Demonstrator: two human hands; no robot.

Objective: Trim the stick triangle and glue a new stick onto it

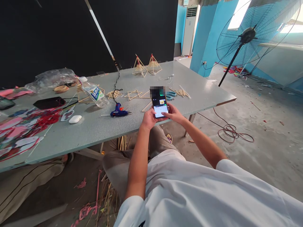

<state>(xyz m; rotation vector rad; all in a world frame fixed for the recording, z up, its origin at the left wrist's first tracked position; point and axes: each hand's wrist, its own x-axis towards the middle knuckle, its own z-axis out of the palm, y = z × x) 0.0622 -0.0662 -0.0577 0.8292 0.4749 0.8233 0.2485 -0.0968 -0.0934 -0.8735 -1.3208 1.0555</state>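
Note:
A smartphone (160, 102) with a lit screen is held upright between my two hands at the table's near edge. My left hand (149, 118) wraps its lower left side. On the right side, my right hand (174, 114) grips it with the thumb over the on-screen keyboard. Left of the phone lies a blue glue gun (118, 110) with its cord running back. Behind the phone are a pair of blue-handled pliers (170, 94), partly hidden, and a pile of thin wooden sticks (182, 92). Star-shaped stick frames (133, 94) lie flat nearby.
Two stick pyramids (139, 67) stand at the table's back. A plastic bottle (94, 93), a white earbud case (75, 119) and red tassels (48, 115) lie to the left. A large fan (248, 35) stands at right, with a coiled cable (233, 133) on the floor.

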